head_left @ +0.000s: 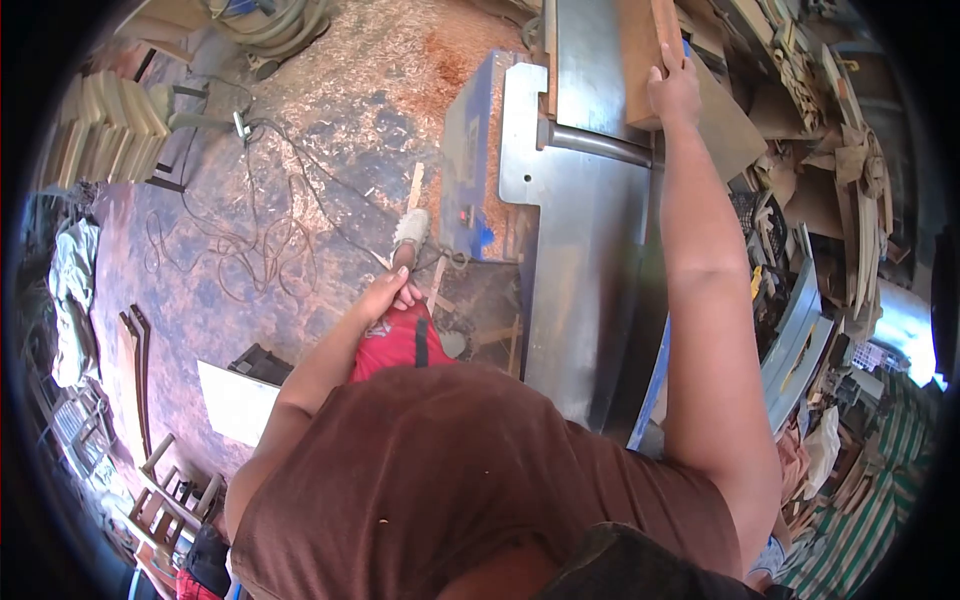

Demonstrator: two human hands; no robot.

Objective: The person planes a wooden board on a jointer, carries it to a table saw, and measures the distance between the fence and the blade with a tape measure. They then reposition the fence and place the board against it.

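My right hand is stretched far forward over a woodworking machine that looks like a jointer. Its fingers close over the upper edge of a brown wooden board, with one finger lying along that edge. The board stands on the machine's metal table, just beyond the round cutter drum. Low on the left, my left hand is near my red shorts. Its fingers are loosely curled with the thumb apart, and nothing shows in them.
The near metal table stretches toward my body. Shavings and looping cables cover the floor. Stacked wooden pieces stand at left, a white panel lies nearby, and wood scraps crowd the right side.
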